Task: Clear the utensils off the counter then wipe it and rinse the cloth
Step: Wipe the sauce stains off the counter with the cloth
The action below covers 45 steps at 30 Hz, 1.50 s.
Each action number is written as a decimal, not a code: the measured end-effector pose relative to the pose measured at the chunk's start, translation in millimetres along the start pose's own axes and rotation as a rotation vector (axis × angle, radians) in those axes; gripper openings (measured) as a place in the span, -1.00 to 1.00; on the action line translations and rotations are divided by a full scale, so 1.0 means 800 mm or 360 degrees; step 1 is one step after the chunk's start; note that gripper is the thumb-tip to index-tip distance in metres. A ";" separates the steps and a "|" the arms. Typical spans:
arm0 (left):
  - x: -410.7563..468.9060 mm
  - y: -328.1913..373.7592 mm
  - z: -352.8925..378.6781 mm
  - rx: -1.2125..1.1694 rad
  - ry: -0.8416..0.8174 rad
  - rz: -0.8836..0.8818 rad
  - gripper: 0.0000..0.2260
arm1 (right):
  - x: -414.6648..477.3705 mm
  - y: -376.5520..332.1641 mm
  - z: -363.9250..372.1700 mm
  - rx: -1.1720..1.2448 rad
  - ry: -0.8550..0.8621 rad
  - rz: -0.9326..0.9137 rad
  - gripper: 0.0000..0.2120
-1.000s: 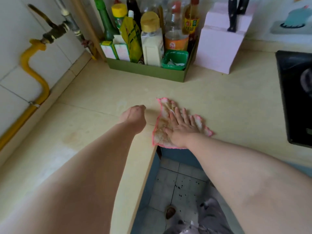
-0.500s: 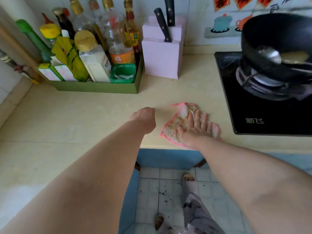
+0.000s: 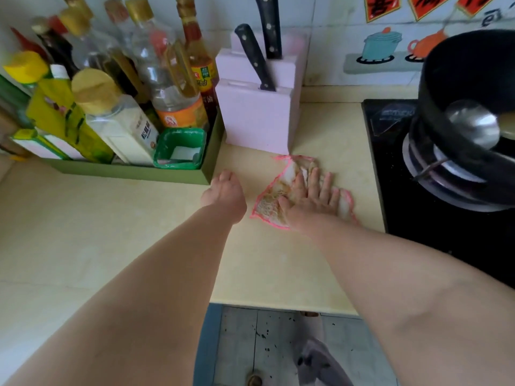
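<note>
My right hand (image 3: 312,201) lies on a thin, rough-woven cloth (image 3: 269,203). Counter (image 3: 111,218) smooth, matt. 3 o'clock: hob (image 3: 395,176) glossy black, ladle (image 3: 473,126) shiny metal. 12 o'clock: knife block (image 3: 256,118) matt.

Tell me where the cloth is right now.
In the head view, the cloth lies flat on the counter under the right hand, just in front of the pink knife block and left of the black hob.
</note>
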State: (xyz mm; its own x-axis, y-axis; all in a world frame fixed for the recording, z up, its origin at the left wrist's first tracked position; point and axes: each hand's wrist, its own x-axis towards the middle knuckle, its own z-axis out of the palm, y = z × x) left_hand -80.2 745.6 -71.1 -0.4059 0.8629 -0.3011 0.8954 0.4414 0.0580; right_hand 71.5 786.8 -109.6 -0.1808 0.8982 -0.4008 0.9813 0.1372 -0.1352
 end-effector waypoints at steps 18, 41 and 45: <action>0.010 -0.027 -0.009 -0.0492 0.0314 -0.0001 -0.59 | 0.040 -0.079 0.003 0.0059 0.0181 -0.0244 -0.26; 0.011 0.041 -0.005 -0.0074 0.0075 0.0506 -0.58 | 0.014 0.025 -0.010 -0.0038 0.0022 -0.0149 -0.37; 0.032 0.046 -0.011 -0.0043 0.0135 0.0348 -0.64 | 0.049 0.023 -0.018 0.0003 0.0056 -0.0094 -0.37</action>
State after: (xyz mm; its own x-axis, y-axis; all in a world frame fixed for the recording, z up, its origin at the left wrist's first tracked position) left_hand -59.5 785.9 -68.1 -0.2175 0.9558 -0.1978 0.9590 0.2470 0.1391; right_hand 83.5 830.8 -114.6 -0.2356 0.9027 -0.3600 0.9689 0.1893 -0.1594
